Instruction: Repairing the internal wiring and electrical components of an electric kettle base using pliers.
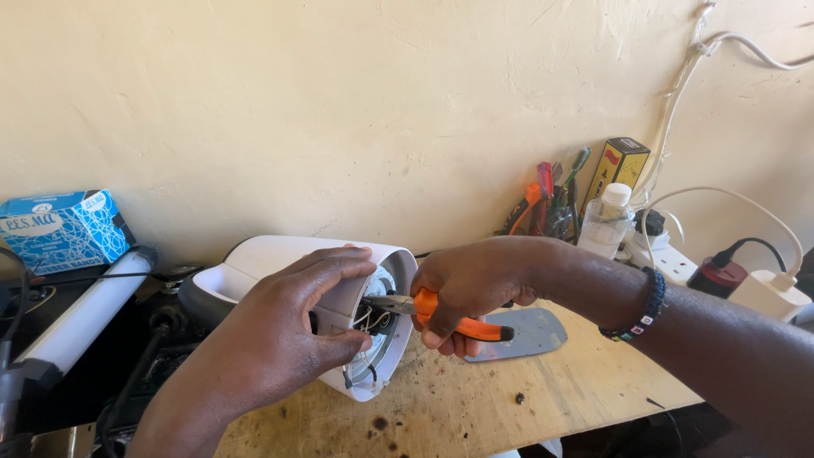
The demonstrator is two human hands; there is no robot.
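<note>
L hand clamped round white housing, R hand gripping orange pliers, tips inside w/ wires.

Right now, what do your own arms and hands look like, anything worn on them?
Both arms are bare to the edge of the picture, with no sleeves and no gloves. The left hand carries no ring, watch or band that I can see. The right hand is also bare, but its wrist wears a beaded bracelet, mostly dark blue with a few lighter and red beads near the underside.
</note>
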